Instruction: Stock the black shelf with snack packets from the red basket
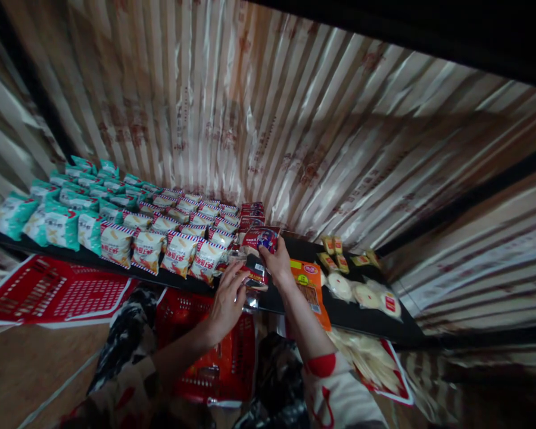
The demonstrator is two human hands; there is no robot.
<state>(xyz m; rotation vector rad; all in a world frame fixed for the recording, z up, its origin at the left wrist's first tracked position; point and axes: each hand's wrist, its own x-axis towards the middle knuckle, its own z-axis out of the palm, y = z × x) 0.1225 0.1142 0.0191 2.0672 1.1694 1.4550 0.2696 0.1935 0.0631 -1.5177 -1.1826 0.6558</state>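
Note:
My right hand [277, 261] is closed on a dark red snack packet [261, 238], holding it upright at the front of a row of similar red packets [251, 213] on a black shelf [277, 301]. My left hand [227, 298] grips another red packet [255, 275] at the shelf's front edge, fingers curled around it. Both hands sit close together, just right of rows of white, red-striped snack bags [178, 250].
Green snack bags [53, 223] fill the shelf's left end. An orange packet [310, 286], round white cakes [366, 295] and small yellow packets [333, 245] lie to the right. A red basket [214, 357] with red packets stands below the shelf. A striped wall rises behind.

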